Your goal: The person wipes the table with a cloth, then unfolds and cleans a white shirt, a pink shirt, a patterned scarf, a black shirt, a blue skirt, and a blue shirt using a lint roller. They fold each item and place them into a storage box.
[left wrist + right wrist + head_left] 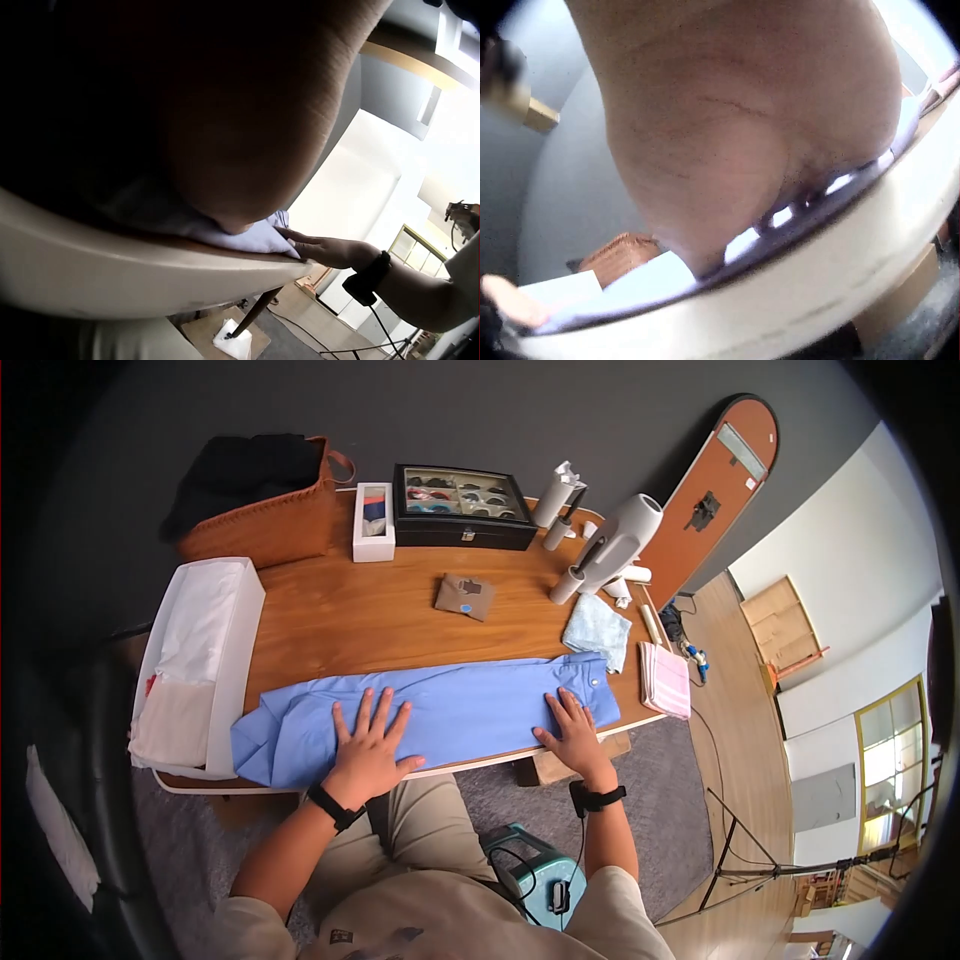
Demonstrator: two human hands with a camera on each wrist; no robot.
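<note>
A folded light-blue garment (460, 705) lies lengthwise along the front edge of the wooden table, a small round button near its right end. My left hand (370, 750) rests on its left half with fingers spread and straight. Toward the button end, my right hand (577, 740) lies on the cloth, fingers also extended. In the left wrist view, the right hand (330, 251) shows at the far end of the table edge. The right wrist view has the right palm (757, 142) low over the cloth (630, 292), fingertips partly hidden.
A white box (235, 620) with pale cloth stands left of the garment, a brown basket (260, 520) behind it. Farther back are a glasses case (465, 535) and a small brown packet (465, 597). To the right are a grey-white appliance (620, 545), a pale-blue towel (598, 628) and pink cloth (664, 678).
</note>
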